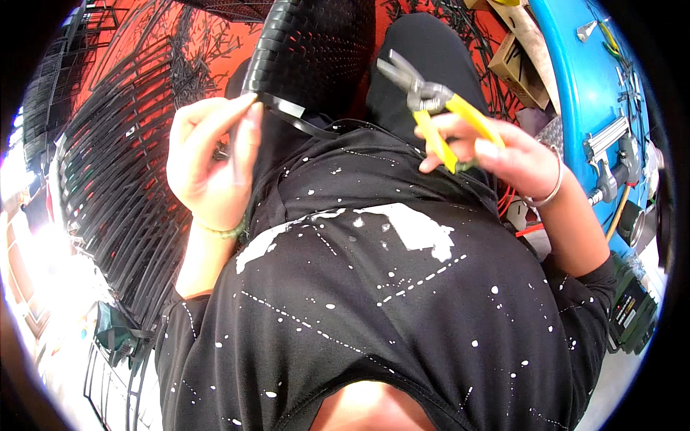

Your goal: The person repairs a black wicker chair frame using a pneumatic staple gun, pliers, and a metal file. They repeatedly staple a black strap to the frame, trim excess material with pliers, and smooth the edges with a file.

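Note:
A black woven plastic piece [309, 50], like the wall of a basket, leans between my knees. My left hand [215, 154] is at its lower left corner, thumb and index finger pinched on a flat black strip [310, 129] that curves away to the right with a bright glint on it. My right hand [507, 151] grips yellow-handled cutting snips [430, 97]. Their handles are spread and the metal jaws stand apart, pointing up and left. The snips are clear of the strip.
To the left stands a large black ribbed frame [118, 172]. Many black offcuts [194, 79] litter the red floor [226, 43]. On the right, a blue table [553, 21] carries hand tools [611, 154]. A cardboard box [517, 72] sits beside it.

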